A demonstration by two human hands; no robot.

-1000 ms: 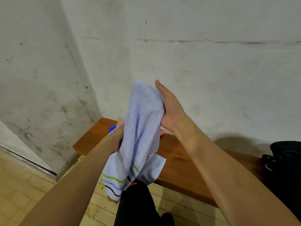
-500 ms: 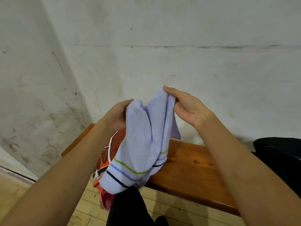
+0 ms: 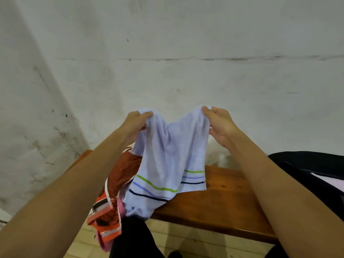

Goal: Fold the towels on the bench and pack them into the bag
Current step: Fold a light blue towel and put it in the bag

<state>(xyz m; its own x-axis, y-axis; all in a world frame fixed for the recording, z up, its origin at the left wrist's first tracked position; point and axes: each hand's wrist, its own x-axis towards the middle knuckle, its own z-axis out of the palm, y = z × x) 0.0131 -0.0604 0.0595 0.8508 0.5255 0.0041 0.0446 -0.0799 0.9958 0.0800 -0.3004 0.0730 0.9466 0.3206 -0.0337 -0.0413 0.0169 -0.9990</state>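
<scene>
2 hands pinch the top corners of a light blue towel [image 3: 167, 157]: the left hand [image 3: 136, 123] at 1 corner, the right hand [image 3: 218, 123] at the other, spread apart. It hangs above the wooden tabletop [image 3: 223, 198]. An orange patterned cloth [image 3: 111, 200] dangles left of the towel; a black bag [image 3: 305, 166] sits right of it.

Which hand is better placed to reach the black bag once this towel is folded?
Right. The right hand is nearer the bag at the bench's right end; the left hand pinches the towel's far corner.
</scene>
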